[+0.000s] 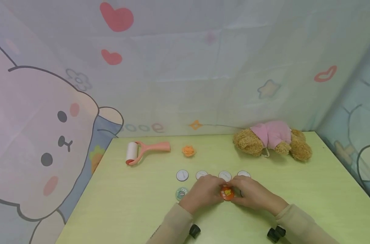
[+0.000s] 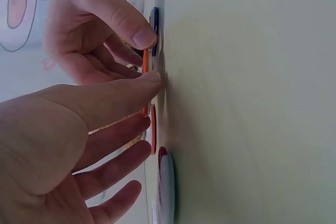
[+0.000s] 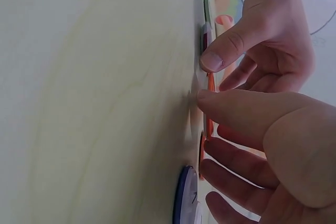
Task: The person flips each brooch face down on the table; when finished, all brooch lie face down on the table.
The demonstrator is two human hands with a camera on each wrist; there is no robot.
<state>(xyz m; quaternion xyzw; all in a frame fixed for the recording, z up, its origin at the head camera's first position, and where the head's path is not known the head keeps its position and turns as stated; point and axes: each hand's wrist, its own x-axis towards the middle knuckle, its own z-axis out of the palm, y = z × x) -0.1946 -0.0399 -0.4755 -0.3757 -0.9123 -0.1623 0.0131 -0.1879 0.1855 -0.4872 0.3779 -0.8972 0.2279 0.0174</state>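
An orange round badge with a yellow picture is held slightly above the table, between both hands. My left hand pinches its left edge with thumb and fingers. On the opposite edge, my right hand pinches it the same way. Both wrist views show the badge edge-on between the thumbs and fingers. Left of the left hand lies a green badge with a cartoon print. Behind the hands runs a row of white discs, among them a far-left disc and a disc just behind the orange badge.
A pink-handled lint roller lies at the back left of the table. Near it sits a small orange shell-like item. A plush bear in pink lies at the back right, against the printed curtain.
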